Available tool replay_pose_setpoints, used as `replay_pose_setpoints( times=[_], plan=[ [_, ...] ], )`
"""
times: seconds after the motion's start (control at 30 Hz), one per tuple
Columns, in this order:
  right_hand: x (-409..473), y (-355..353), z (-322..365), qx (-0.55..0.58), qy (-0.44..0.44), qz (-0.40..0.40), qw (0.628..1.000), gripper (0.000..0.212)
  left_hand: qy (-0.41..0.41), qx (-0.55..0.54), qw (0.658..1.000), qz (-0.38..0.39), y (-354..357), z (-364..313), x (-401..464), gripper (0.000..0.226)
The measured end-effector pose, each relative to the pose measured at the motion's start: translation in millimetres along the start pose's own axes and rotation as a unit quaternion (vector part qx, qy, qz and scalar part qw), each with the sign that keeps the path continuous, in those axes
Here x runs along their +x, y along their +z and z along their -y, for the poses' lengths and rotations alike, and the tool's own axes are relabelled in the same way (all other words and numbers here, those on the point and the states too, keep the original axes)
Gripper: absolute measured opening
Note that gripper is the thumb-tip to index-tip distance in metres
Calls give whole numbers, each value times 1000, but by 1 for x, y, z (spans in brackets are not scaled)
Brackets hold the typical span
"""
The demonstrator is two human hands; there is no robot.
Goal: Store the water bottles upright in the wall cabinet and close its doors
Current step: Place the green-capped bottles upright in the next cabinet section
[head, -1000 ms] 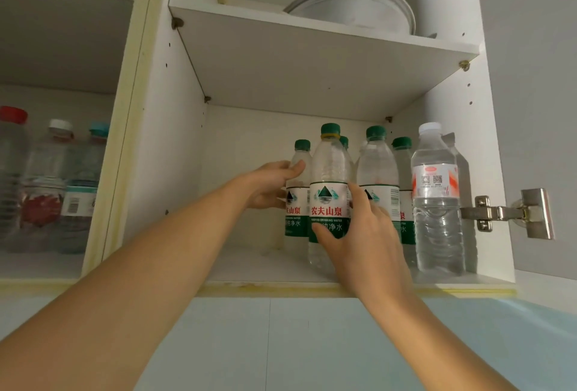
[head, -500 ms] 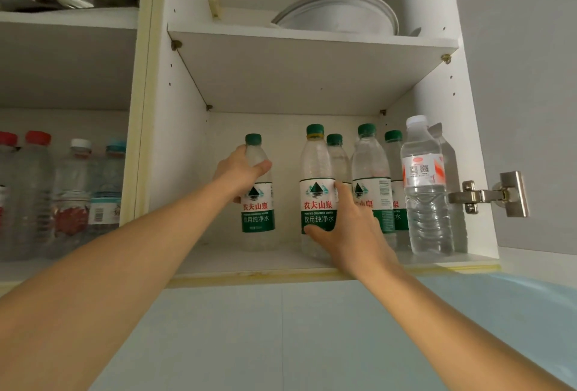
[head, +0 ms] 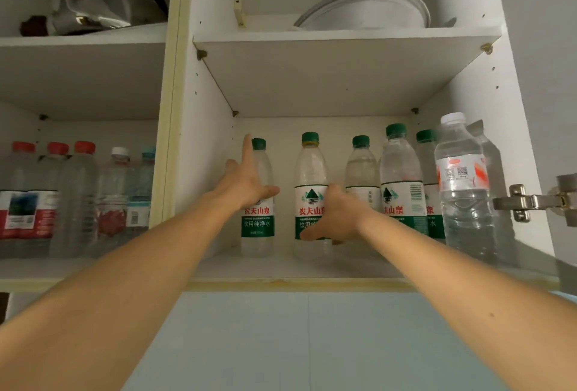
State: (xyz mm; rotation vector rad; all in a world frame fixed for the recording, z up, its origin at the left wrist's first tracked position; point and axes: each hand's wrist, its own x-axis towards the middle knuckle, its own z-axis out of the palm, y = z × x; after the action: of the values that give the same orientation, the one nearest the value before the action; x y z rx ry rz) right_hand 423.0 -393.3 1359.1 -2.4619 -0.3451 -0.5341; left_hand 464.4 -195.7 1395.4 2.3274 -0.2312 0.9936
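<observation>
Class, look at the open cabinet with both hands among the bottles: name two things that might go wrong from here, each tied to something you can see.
1. The left hand lies open against the leftmost green-capped bottle, fingers straight. A nudge might tip this tall, narrow bottle.
2. The white-capped bottle stands near the shelf's front edge by the door hinge. Withdrawing the right hand could brush it off, or it may block the door.

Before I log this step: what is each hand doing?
Left hand: open, fingers spread against the leftmost bottle.
Right hand: gripping the second bottle.
</observation>
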Motion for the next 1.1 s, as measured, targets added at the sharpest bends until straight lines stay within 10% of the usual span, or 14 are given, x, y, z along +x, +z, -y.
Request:
replay_pose_setpoints(
  times=[0.3,1.1],
  plan=[
    [58,17,22,-1,33,72,997,114,69,186,976,92,-20,7,6,137],
    [95,40,-4,39,-8,75,996,86,53,484,873,21,29,33,51,127]
  ],
)
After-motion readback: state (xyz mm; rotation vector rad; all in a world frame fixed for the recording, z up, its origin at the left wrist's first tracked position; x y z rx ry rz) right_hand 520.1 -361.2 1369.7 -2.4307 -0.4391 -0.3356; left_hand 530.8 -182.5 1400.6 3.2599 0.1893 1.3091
